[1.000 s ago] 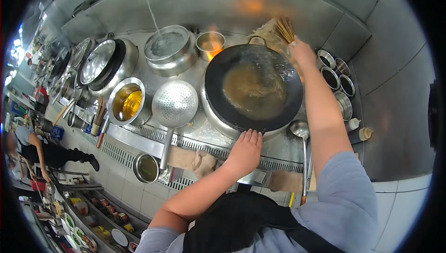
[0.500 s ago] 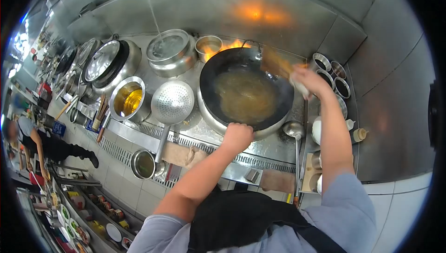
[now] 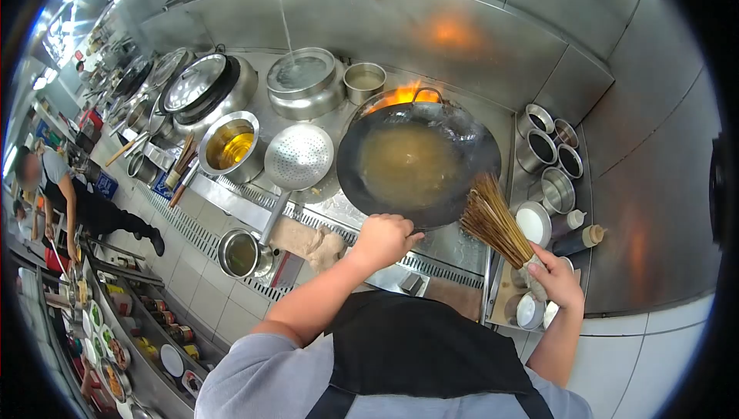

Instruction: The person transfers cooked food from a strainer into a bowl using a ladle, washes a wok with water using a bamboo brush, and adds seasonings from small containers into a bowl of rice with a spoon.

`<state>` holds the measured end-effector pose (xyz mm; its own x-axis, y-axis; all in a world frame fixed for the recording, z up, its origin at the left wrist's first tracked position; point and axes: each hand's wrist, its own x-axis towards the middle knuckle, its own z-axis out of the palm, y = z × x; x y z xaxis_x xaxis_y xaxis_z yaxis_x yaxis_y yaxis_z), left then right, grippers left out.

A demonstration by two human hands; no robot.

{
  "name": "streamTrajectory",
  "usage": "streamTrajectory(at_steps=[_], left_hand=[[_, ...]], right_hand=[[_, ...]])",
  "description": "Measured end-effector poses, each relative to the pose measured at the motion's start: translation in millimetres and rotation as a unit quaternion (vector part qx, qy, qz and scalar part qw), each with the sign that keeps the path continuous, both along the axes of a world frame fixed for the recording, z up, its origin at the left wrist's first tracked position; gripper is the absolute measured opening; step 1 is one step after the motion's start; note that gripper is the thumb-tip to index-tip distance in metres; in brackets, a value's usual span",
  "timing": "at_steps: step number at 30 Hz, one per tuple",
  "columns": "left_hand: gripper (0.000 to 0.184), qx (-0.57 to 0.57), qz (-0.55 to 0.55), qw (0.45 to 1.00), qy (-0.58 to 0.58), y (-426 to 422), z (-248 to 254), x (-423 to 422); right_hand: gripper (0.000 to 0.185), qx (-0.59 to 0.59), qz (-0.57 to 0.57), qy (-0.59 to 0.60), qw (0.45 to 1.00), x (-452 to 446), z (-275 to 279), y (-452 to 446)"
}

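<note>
A black wok (image 3: pixel 358 176) with cloudy brownish liquid (image 3: pixel 406 163) in it sits over the burner, tilted toward me, and flames (image 3: pixel 412 94) rise behind its far rim. My left hand (image 3: pixel 383 240) is closed on the wok's near edge. To the right of the wok, my right hand (image 3: pixel 556 276) grips the wrapped handle of a bamboo brush (image 3: pixel 496 222). The brush's bristles point up and left, close to the wok's right rim. A perforated strainer (image 3: pixel 299 157) lies left of the wok.
A pot of yellow oil (image 3: pixel 231 147) and a water-filled pot (image 3: pixel 304 80) under a running stream stand to the left. Seasoning containers (image 3: pixel 556 190) and bottles (image 3: pixel 579 240) line the right. A folded cloth (image 3: pixel 304 243) lies on the front edge. Another person (image 3: pixel 73 196) stands far left.
My right hand has brought the brush from behind the wok to its near right side. The wok has been tilted toward me, with my left hand now closed at its edge.
</note>
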<state>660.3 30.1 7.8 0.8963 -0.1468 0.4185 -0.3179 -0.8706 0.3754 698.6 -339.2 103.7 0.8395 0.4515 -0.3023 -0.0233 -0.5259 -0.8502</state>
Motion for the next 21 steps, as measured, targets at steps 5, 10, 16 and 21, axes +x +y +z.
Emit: streamTrajectory(at_steps=[5, 10, 16, 21], left_hand=[[0.036, -0.014, 0.012, 1.000, -0.001, 3.3, 8.9, 5.0], [0.038, -0.075, 0.068, 0.995, -0.017, 5.4, 23.0, 12.4], [0.039, -0.135, 0.113, 0.984, -0.019, 15.6, 45.9, 22.4], [0.041, -0.188, 0.151, 0.970, -0.022, 22.9, 58.0, 41.1]], right_hand=[[0.055, 0.060, -0.027, 0.021, 0.998, -20.1, 9.9, -1.3], [0.055, 0.076, -0.023, -0.002, 0.997, -27.7, 13.1, -7.5], [0.054, 0.056, -0.023, -0.035, 0.998, -28.8, 5.0, -9.0], [0.052, 0.054, -0.059, 0.001, 0.997, -32.7, -2.2, -14.9]])
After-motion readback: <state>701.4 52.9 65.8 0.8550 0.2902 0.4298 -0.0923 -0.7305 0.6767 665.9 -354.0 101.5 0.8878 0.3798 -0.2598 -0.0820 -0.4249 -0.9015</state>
